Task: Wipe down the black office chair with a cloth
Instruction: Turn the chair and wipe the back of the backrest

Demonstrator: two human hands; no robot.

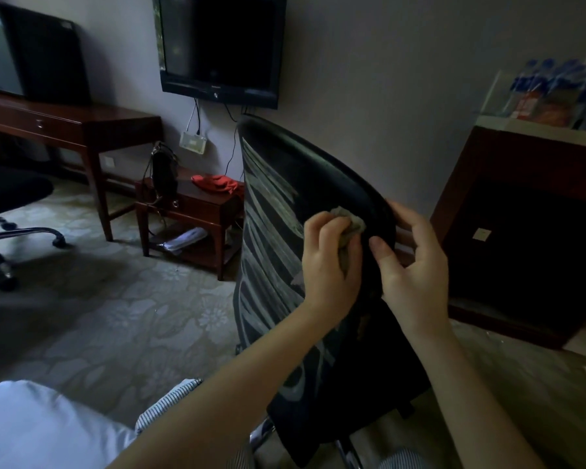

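Chair (305, 184) back — glossy black rim, mesh panel, crumpled grey cloth (351, 228), polished dark-wood side table (197, 204), perhaps lacquered

No text I can read, small logo on the wall television (217, 86) bezel too blurred for me, blue and red labels on the bottle pack (555, 93) smeared, illegible
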